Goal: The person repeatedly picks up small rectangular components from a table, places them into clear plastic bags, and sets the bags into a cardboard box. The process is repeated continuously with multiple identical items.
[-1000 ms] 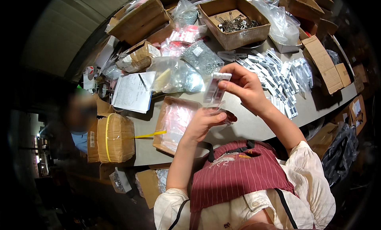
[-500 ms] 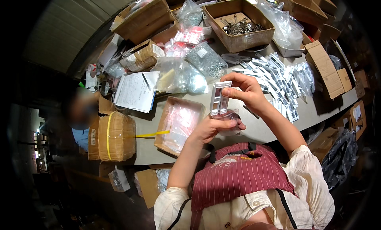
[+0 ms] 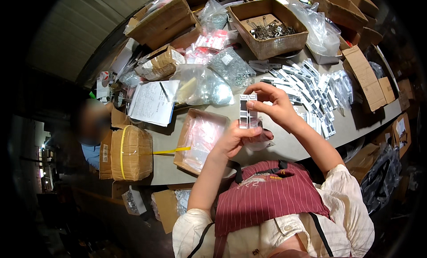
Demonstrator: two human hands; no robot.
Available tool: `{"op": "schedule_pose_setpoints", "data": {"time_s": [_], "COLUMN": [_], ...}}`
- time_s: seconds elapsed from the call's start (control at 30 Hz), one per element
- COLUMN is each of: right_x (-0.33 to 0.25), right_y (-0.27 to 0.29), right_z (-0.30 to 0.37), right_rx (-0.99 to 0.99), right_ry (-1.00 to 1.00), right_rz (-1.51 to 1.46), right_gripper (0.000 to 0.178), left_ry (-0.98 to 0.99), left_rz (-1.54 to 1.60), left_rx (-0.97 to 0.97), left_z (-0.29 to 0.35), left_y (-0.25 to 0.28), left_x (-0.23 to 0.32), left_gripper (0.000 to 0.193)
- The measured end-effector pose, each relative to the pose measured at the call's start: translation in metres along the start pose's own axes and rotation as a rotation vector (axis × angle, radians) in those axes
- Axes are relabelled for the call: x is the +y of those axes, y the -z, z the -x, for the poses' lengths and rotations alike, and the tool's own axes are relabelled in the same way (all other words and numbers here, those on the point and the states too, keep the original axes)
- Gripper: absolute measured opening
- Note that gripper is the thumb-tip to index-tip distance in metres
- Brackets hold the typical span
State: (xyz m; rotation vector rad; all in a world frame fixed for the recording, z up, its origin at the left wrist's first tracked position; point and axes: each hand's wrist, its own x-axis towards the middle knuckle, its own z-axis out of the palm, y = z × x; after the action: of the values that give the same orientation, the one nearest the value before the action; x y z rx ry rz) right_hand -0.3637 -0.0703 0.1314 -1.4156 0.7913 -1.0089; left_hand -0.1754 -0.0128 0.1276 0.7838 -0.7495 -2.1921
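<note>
Two white plastic strips with dark rectangular openings (image 3: 243, 106) stand upright side by side in front of me. My right hand (image 3: 279, 107) pinches their upper part between thumb and fingers. Below, my left hand (image 3: 235, 139) is closed around a small clear plastic bag (image 3: 258, 144), its thumb across the strips' lower end. How far the strips sit inside the bag is hidden by that hand. Just beyond my right hand, a heap of similar white strips (image 3: 311, 86) covers the table (image 3: 356, 124).
Left of my hands is an open cardboard box of clear bags (image 3: 202, 138). A strapped carton (image 3: 135, 153) stands farther left, near another person (image 3: 91, 124). Written sheets with a pen (image 3: 151, 102), bags of small parts (image 3: 202, 84) and a box of metal pieces (image 3: 269, 29) lie beyond.
The strips have turned more upright and sit slightly lower against my left hand. My right hand has shifted a little left with them; the bag has moved slightly.
</note>
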Motion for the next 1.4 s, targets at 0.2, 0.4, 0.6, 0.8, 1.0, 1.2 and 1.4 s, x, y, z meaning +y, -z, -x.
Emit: {"op": "schedule_pose_setpoints", "data": {"time_s": [0.2, 0.4, 0.6, 0.8, 1.0, 1.2, 1.4], "right_x": [0.003, 0.001, 0.01, 0.017, 0.012, -0.003, -0.011], "right_y": [0.009, 0.011, 0.008, -0.005, -0.008, 0.001, -0.007], "right_z": [-0.013, -0.013, -0.007, -0.001, 0.005, 0.001, 0.008], "right_rx": [-0.019, -0.001, -0.023, -0.086, -0.216, -0.28, -0.202], "right_ry": [-0.073, -0.058, -0.1, -0.078, 0.074, 0.373, 0.421], "right_rz": [-0.191, -0.268, -0.223, -0.118, 0.062, 0.387, 0.509], "right_gripper": [0.029, 0.029, 0.028, 0.027, 0.025, 0.025, 0.014], "left_ry": [0.033, 0.032, 0.043, -0.068, -0.13, -0.148, -0.249], "left_rz": [-0.038, -0.015, 0.034, 0.033, 0.063, -0.09, -0.223], "left_rx": [-0.05, -0.027, -0.003, 0.047, 0.048, 0.039, 0.069], "left_z": [-0.002, 0.0, -0.005, -0.012, -0.007, 0.001, 0.007], "left_y": [0.003, -0.001, 0.001, 0.006, 0.019, 0.024, 0.024], "left_x": [0.016, 0.017, 0.015, 0.002, 0.01, 0.019, 0.022], "left_gripper": [0.022, 0.023, 0.036, 0.042, 0.048, 0.074, 0.052]}}
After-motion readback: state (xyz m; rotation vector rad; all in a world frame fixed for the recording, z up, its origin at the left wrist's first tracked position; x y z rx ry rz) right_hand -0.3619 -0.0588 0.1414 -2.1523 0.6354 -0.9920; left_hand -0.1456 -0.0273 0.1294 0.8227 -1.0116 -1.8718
